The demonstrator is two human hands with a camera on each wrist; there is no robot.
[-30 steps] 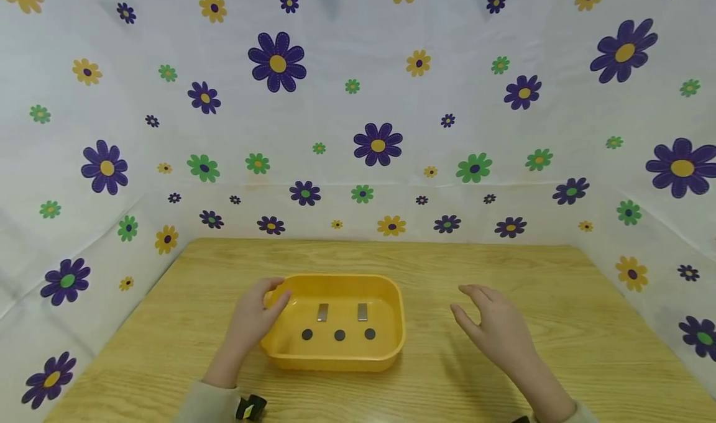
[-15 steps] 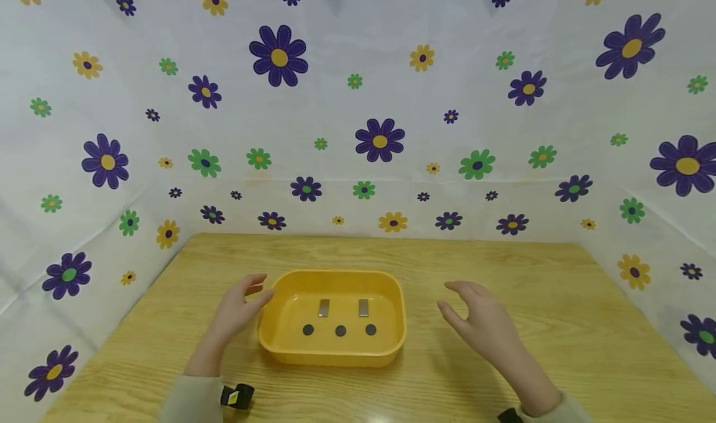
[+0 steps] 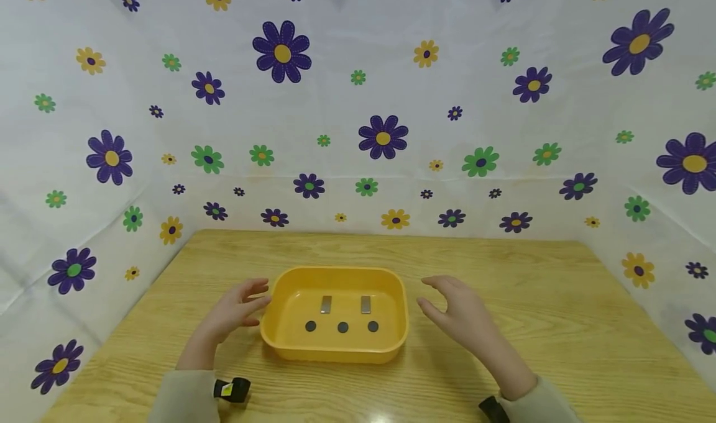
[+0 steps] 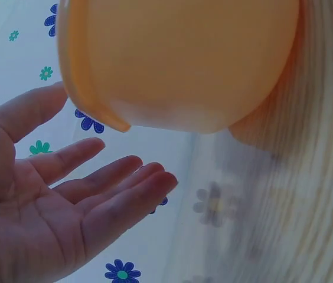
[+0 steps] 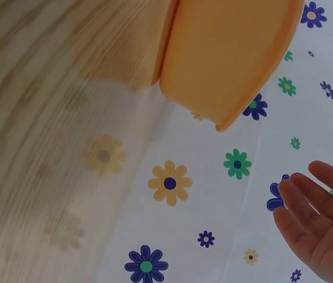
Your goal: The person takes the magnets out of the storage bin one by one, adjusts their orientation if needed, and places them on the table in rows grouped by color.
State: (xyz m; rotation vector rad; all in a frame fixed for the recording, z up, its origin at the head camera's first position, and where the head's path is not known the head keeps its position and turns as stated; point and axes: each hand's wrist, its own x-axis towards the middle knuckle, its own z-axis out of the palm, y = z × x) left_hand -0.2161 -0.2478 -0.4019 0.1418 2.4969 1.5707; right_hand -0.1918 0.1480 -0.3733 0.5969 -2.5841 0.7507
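Observation:
A yellow plastic tub [image 3: 334, 356] with rounded corners stands on the wooden table. Inside it lie two small silver rectangular plates, the left plate [image 3: 326, 305] and the right plate [image 3: 366, 305]. In front of them is a row of three dark round discs, with the middle disc [image 3: 343, 327] between the others. My left hand [image 3: 230, 311] is beside the tub's left end, fingers spread and relaxed, fingertips right at the rim. My right hand [image 3: 460, 311] hovers off the tub's right end, fingers loosely bent, holding nothing; in the right wrist view a gap separates them.
White cloth [image 3: 335, 112] printed with flowers hangs around the back and sides of the wooden table [image 3: 492, 264]. A black wrist strap [image 3: 232, 390] sits at the left sleeve, and another strap [image 3: 495, 409] at the right.
My left hand has drawn back leftward from over the tub's rim to outside it. My right hand has moved left, closer to the tub. The head view has tilted slightly down.

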